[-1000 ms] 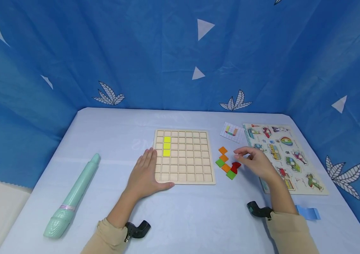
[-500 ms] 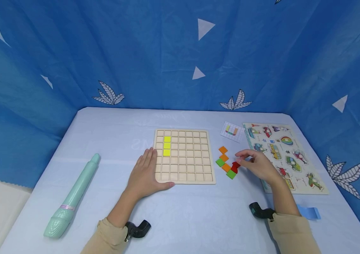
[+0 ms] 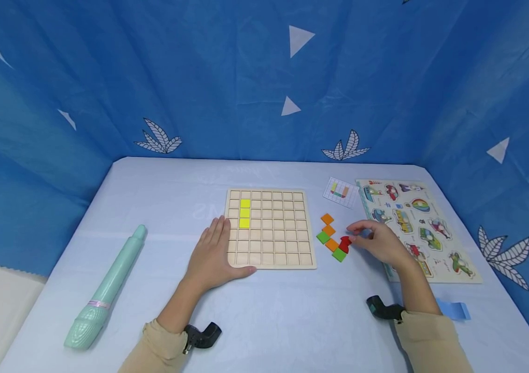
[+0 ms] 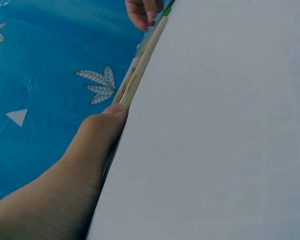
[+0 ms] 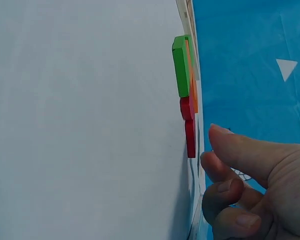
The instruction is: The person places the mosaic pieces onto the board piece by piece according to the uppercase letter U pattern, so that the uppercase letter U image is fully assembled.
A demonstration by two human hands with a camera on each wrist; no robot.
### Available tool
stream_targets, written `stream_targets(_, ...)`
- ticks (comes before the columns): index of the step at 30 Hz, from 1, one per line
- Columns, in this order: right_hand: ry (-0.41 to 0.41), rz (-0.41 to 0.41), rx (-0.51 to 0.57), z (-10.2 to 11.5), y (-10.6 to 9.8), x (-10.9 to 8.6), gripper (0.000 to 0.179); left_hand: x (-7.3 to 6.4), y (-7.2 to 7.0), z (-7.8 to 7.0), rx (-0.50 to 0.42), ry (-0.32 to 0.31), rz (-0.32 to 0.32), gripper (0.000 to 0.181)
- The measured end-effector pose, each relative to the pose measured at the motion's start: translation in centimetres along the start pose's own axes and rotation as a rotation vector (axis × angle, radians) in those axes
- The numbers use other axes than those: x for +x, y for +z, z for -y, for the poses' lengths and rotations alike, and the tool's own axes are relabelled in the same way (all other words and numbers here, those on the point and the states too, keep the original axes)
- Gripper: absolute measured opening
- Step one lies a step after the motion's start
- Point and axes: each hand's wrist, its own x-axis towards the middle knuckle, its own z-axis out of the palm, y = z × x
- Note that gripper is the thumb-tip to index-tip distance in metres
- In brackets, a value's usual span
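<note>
My left hand [image 3: 210, 256] rests on the left side of a square wooden grid board [image 3: 273, 233], fingers straight, with the thumb along the near edge. Three yellow square tiles [image 3: 244, 213] sit in a column of cells near the board's left. Right of the board lie orange tiles [image 3: 329, 230], green tiles [image 3: 339, 254] and a red piece [image 3: 345, 244] that narrows in the middle. Beside the red piece hovers my right hand [image 3: 378, 241]. In the right wrist view its thumb [image 5: 235, 147] and loosely curled fingers are apart from the red piece [image 5: 190, 137], holding nothing.
A small printed pattern card [image 3: 341, 192] lies behind the loose tiles. A picture puzzle board [image 3: 420, 233] stands to the right, partly under the right forearm, near a blue strip [image 3: 453, 310]. A mint-green toy microphone [image 3: 108, 290] lies at left. Blue curtains surround the table.
My right hand has shifted slightly down and to the right, closer to the red piece, and has then stayed nearly still. The left hand and the yellow tiles have not moved.
</note>
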Motion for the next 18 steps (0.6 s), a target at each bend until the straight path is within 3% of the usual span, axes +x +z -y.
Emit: stream_targets(18, 0.023, 0.008, -0.041, -0.17, 0.67, 0.66, 0.022, 0.00, 0.03, 0.01, 0.009, -0.003, 0.007, 0.136)
